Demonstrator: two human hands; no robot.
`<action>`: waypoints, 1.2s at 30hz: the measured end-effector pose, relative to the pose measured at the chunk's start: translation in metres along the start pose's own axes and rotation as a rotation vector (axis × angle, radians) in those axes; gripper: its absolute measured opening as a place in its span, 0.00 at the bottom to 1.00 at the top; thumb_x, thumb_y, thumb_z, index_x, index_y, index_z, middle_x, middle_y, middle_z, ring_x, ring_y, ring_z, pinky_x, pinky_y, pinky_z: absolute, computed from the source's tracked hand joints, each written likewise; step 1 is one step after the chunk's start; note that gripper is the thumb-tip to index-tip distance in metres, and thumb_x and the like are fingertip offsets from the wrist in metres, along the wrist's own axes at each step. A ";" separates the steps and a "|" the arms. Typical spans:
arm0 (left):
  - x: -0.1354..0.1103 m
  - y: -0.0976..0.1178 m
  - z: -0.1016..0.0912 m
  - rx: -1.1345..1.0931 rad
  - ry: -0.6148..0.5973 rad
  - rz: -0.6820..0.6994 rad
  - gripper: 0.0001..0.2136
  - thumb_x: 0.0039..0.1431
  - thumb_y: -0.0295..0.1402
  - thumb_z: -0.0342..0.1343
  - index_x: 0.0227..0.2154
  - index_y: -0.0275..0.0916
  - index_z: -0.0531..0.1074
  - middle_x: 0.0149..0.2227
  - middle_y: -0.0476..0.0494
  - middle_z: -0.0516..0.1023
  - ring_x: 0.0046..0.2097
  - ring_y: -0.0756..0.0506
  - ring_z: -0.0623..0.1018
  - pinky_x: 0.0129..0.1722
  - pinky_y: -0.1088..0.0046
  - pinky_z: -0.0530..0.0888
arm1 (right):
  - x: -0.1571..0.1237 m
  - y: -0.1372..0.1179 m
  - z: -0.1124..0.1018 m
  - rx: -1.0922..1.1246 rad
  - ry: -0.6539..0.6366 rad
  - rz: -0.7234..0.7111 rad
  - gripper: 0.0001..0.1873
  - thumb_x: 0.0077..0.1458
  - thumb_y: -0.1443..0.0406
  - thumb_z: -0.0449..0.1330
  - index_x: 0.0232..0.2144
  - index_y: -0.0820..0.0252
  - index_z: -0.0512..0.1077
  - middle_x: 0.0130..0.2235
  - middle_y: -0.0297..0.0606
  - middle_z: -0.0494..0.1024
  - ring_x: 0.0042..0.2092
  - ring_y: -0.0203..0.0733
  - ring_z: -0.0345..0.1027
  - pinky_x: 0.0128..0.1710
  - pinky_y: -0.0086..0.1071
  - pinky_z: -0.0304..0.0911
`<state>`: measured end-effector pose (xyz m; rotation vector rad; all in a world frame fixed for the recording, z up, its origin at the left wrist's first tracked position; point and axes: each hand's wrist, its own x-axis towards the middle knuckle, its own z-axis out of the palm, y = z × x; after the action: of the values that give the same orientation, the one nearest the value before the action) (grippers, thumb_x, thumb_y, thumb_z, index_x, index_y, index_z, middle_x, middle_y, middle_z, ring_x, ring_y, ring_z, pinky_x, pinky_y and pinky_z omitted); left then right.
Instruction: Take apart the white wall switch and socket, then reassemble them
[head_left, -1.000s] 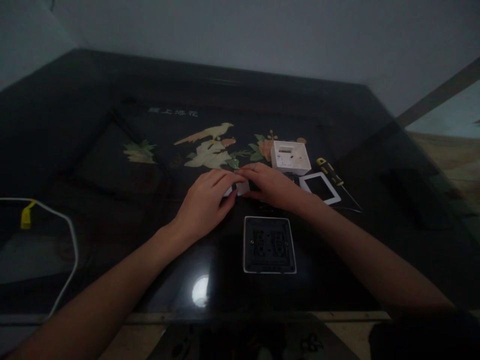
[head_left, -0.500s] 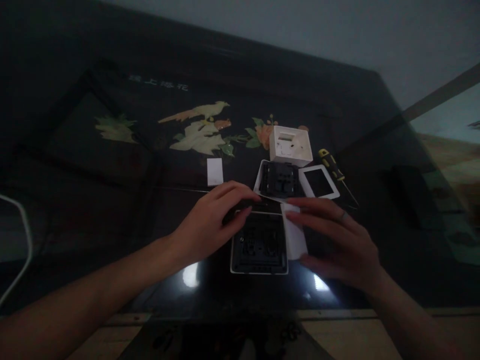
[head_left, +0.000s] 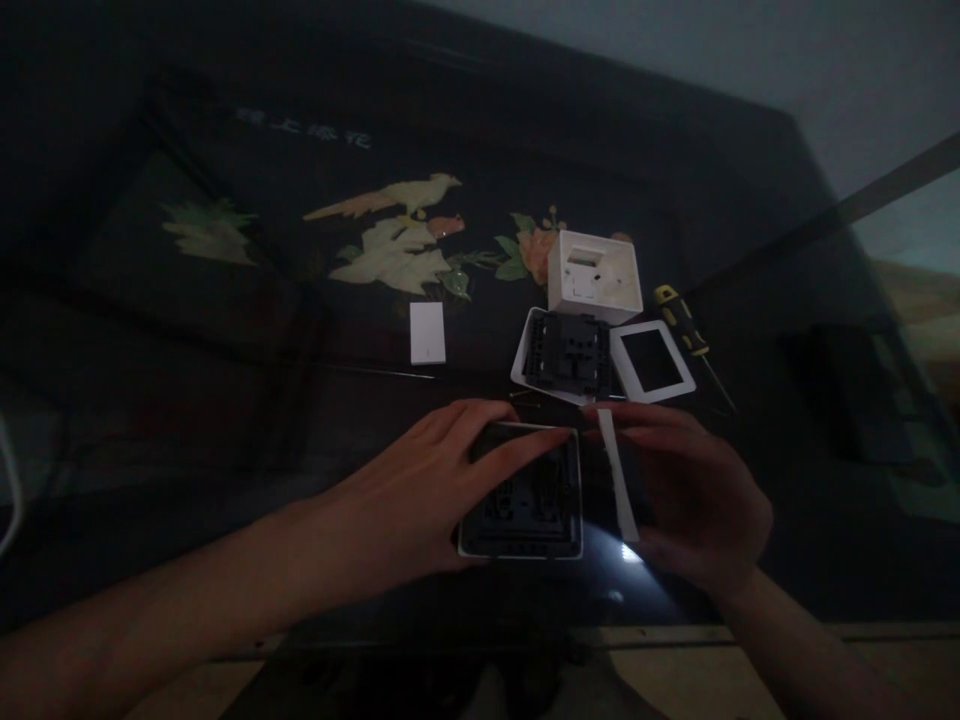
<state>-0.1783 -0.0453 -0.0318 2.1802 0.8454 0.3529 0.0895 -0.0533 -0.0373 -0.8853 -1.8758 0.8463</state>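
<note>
My left hand [head_left: 450,485] is closed round a square switch module [head_left: 525,538], black inside with a white rim, near the table's front edge. Its thumb lies across the upper part of the black face. Right of it, my right hand [head_left: 697,495] holds a narrow white cover plate [head_left: 619,480] by its ends, turned nearly edge-on. A small gap separates the plate from the module. Just beyond my hands lies a second black switch module [head_left: 570,350] on a white plate. Small screws [head_left: 525,402] lie in front of it.
An open white mounting box [head_left: 596,285] stands behind the second module. To the right are a white square frame [head_left: 682,375] and a yellow-black screwdriver [head_left: 681,320]. A small white rectangular plate [head_left: 427,335] lies to the left on the dark, flower-decorated table [head_left: 337,330].
My left hand has moved from above the near module to grip its side. My right hand has lifted the white plate away from the module and turned it edge-on. The view has shifted slightly.
</note>
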 end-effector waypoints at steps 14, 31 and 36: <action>0.008 0.006 -0.007 -0.165 0.149 0.026 0.50 0.48 0.32 0.69 0.67 0.59 0.43 0.61 0.42 0.59 0.61 0.37 0.68 0.56 0.60 0.75 | 0.001 0.002 -0.012 -0.156 -0.098 0.041 0.34 0.54 0.60 0.68 0.62 0.45 0.65 0.57 0.41 0.74 0.57 0.53 0.70 0.53 0.48 0.71; 0.006 0.014 -0.008 -0.183 0.239 0.047 0.48 0.47 0.38 0.70 0.67 0.54 0.47 0.61 0.42 0.66 0.60 0.35 0.70 0.57 0.56 0.73 | 0.008 -0.004 -0.008 -0.270 -0.228 -0.075 0.33 0.59 0.59 0.64 0.65 0.48 0.62 0.57 0.43 0.75 0.56 0.50 0.73 0.53 0.42 0.73; 0.007 0.015 -0.008 -0.140 0.256 0.033 0.46 0.48 0.40 0.69 0.67 0.54 0.49 0.61 0.42 0.67 0.61 0.35 0.69 0.59 0.55 0.71 | 0.009 -0.005 -0.008 -0.247 -0.240 -0.112 0.31 0.59 0.62 0.64 0.64 0.48 0.64 0.59 0.43 0.73 0.57 0.49 0.71 0.54 0.40 0.73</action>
<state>-0.1698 -0.0435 -0.0149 2.0478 0.8953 0.6987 0.0920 -0.0471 -0.0266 -0.8457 -2.2539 0.6863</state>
